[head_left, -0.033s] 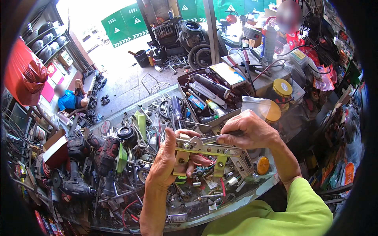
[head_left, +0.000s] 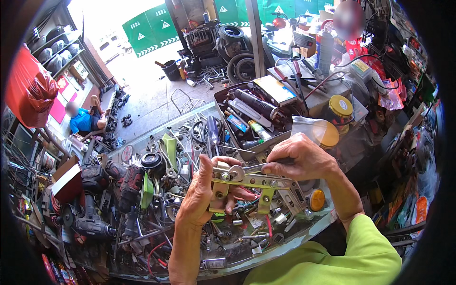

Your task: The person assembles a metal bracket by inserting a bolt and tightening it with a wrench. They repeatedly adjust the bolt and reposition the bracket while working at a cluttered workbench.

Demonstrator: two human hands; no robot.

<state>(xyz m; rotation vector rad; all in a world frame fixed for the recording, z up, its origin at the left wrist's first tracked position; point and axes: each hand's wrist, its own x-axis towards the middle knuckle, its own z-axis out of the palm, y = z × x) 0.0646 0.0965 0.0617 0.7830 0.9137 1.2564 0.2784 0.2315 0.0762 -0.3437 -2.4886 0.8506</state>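
Observation:
Above the cluttered glass-topped bench, my left hand (head_left: 198, 195) is closed around the left end of a yellowish metal bracket (head_left: 254, 180). Its thumb points up, and some fingers pass behind the metal. The bracket has bolts along its bar and two tabs hanging down. My right hand (head_left: 304, 157) pinches the handle of a wrench (head_left: 252, 168) between thumb and fingers. The wrench's head sits at a bolt (head_left: 225, 176) near the bracket's left end. Part of the wrench handle is hidden inside my right hand.
A metal tray (head_left: 247, 154) of tools and bottles stands beyond my hands. Cordless drills (head_left: 129, 187) lie at the left among loose bolts and sockets. Yellow-lidded jars (head_left: 340, 105) and an orange reflector (head_left: 317, 199) are at the right. A person (head_left: 84, 118) sits far left.

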